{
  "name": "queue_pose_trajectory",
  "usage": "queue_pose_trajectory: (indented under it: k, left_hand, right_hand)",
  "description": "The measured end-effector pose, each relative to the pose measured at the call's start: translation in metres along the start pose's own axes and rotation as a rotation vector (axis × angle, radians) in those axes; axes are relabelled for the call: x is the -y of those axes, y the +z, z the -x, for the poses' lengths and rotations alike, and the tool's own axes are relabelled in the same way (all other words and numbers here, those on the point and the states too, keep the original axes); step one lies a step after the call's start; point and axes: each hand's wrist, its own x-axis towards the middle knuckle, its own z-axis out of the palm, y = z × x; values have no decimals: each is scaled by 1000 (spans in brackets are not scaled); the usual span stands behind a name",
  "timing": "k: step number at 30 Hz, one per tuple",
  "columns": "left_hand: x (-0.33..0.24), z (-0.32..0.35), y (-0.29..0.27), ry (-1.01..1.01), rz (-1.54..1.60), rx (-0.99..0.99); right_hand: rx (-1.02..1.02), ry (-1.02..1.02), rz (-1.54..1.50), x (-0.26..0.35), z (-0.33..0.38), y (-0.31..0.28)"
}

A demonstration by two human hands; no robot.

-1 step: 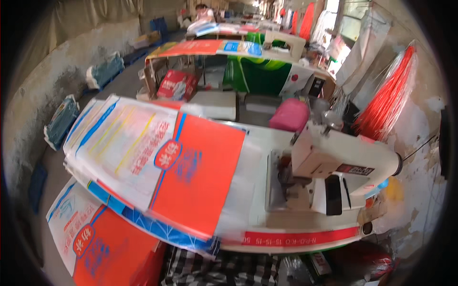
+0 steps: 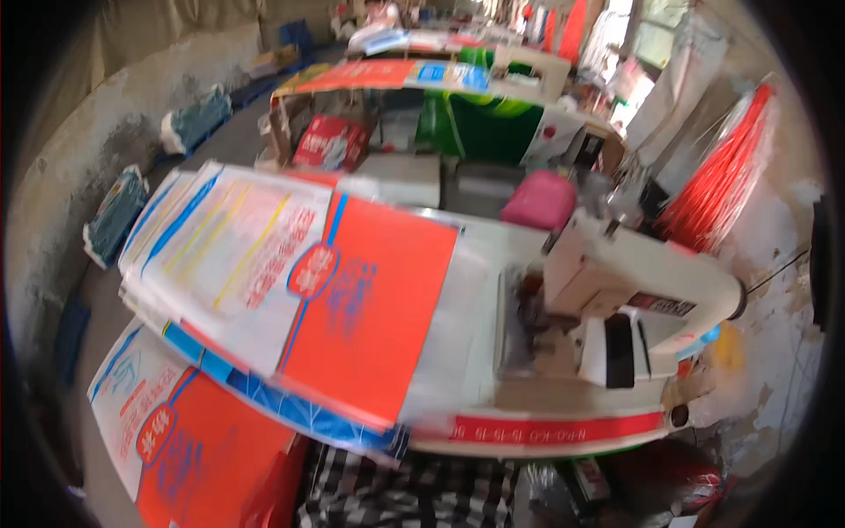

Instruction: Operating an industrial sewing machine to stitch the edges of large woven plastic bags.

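Note:
Neither of my hands shows in the head view. A stack of printed bags (image 2: 378, 290), orange and white with blue bands, lies on the left part of a pale sewing table (image 2: 471, 352). To its right stands a cream industrial sewing machine (image 2: 625, 273), its needle area dark and blurred. More orange and white bags (image 2: 207, 440) hang or lie lower at the left, below the table's edge. Black-and-white checked cloth (image 2: 405, 488) appears at the bottom middle, in front of the table.
A pink bundle (image 2: 539, 201) sits behind the machine. Orange-red strands (image 2: 726, 167) hang by the right wall. Beyond is another table draped with green printed sheeting (image 2: 484, 128). A red box (image 2: 330, 143) stands near it. Wrapped blue-grey bales (image 2: 116, 216) lie along the left wall. Far back is a person (image 2: 381, 13).
The whole view has shifted slightly, so the table, bags and machine sit a little higher and farther right in the picture. Nothing on the table has visibly moved.

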Motion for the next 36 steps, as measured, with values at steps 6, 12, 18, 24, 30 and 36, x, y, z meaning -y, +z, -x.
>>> queue_pose_trajectory:
  k: [6, 12, 18, 24, 30, 36]
  left_hand:
    - [50, 81, 17, -52, -196, 164]
    - [66, 165, -19, -71, -331, 554]
    - [-82, 190, -257, 64, -203, 1314]
    - [-245, 19, -263, 508, 7, 602]
    - [-241, -143, -57, 1011, -491, -273]
    - [-204, -183, -69, 515, 177, 247]
  right_hand:
    - [198, -137, 67, -26, 30, 0]
    - [617, -168, 229, -60, 102, -32]
    - [795, -423, 306, -12, 28, -130]
    - [153, -1018, 343, 135, -144, -150]
    - [-118, -1256, 435, 230, -259, -71]
    - [-26, -986, 23, 195, -224, -32]
